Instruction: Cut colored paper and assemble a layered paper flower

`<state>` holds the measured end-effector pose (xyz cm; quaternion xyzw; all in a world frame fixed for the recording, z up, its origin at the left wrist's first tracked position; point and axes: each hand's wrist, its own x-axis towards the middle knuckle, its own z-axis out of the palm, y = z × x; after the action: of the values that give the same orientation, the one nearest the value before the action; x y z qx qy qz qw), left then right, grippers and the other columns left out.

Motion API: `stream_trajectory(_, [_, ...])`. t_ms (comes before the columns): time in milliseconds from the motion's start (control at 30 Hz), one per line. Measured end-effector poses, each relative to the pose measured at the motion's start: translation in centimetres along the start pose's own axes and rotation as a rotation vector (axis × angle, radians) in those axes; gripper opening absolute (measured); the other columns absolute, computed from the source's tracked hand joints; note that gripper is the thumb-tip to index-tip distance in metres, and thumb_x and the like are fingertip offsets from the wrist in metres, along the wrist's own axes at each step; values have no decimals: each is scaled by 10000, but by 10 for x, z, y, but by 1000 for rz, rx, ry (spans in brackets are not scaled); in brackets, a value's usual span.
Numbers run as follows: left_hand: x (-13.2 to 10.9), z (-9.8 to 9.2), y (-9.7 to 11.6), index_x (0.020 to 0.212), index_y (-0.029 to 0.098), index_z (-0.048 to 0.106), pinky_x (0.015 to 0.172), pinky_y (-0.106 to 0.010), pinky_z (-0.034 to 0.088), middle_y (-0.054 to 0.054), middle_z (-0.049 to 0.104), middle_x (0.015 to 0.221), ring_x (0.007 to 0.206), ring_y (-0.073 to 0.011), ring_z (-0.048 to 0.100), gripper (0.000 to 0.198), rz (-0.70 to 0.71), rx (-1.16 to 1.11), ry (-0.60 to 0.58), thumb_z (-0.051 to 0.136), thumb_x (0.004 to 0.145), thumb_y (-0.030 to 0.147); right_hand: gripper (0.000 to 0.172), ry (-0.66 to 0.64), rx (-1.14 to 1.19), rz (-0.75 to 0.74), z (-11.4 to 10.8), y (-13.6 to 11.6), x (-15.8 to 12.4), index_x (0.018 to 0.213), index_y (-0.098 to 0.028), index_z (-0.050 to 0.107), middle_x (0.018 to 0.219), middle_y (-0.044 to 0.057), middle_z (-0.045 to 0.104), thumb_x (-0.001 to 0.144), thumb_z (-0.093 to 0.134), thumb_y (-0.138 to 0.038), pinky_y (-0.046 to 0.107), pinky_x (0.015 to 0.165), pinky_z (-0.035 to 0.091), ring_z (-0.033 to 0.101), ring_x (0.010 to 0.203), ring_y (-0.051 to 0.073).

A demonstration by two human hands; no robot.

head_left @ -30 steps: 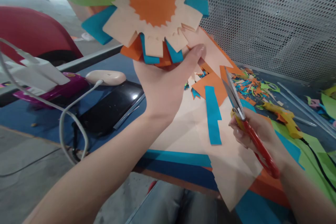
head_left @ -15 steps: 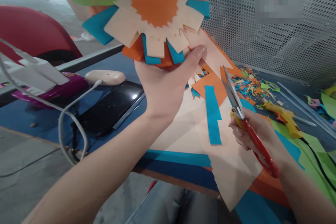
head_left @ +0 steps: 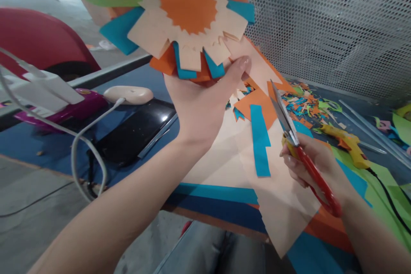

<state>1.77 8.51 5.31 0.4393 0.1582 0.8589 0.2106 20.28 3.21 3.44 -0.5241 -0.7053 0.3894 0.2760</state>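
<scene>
A layered paper flower (head_left: 188, 0) with an orange centre, cream petals and blue, orange and green layers is held up at the top of the head view. My left hand (head_left: 205, 98) grips it from below; the thumb shows at its right, and the other fingers are hidden behind the paper. Red-handled scissors (head_left: 316, 175) are in my right hand (head_left: 308, 158), its fingers wrapped round the handles. Their blades point up and away, slightly apart, over the table. Between my hands a notched blue paper strip (head_left: 260, 141) lies on cream paper (head_left: 218, 158).
Paper scraps (head_left: 305, 102) are heaped at the back right. A yellow glue gun (head_left: 348, 141) with a black cord lies beyond my right hand, near clear glue sticks (head_left: 379, 128). At left are a black phone (head_left: 135, 132), white chargers (head_left: 45, 90) and cables. A perforated metal panel (head_left: 298, 21) stands behind.
The scissors and my right hand have shifted very slightly left. My left hand and the flower look almost the same.
</scene>
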Motion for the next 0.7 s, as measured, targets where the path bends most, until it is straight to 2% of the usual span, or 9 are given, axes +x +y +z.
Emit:
stream_trajectory(100, [0, -1, 0, 743, 162, 514, 675, -369, 588, 71, 605, 667, 634, -110, 646, 247, -22, 71, 25, 637, 632, -22, 336, -43, 49, 42, 0, 0, 0, 760, -207, 451, 631, -40, 461, 724, 593, -509, 224, 374, 302, 361, 422, 57])
stream_trajectory(233, [1, -2, -1, 739, 165, 512, 676, -365, 588, 73, 605, 642, 593, -104, 634, 240, 10, 134, 28, 655, 638, 1, 343, -36, 44, 49, -1, -1, -1, 750, -205, 442, 611, -44, 445, 730, 585, -516, 220, 367, 294, 366, 420, 59])
stream_trajectory(533, [0, -2, -3, 717, 173, 548, 641, -316, 582, 63, 624, 638, 612, -118, 642, 229, 17, 89, 54, 664, 616, 3, 325, -24, 4, 48, 1, 1, -1, 721, -210, 436, 552, -53, 400, 738, 587, -497, 216, 349, 264, 353, 407, 64])
stream_trajectory(700, [0, -3, -3, 683, 167, 568, 629, -326, 577, 41, 625, 633, 565, -118, 622, 181, -13, 160, 73, 683, 618, 44, 342, -20, 10, 42, 2, 0, -1, 723, -209, 439, 584, -42, 422, 749, 557, -529, 226, 369, 292, 354, 420, 65])
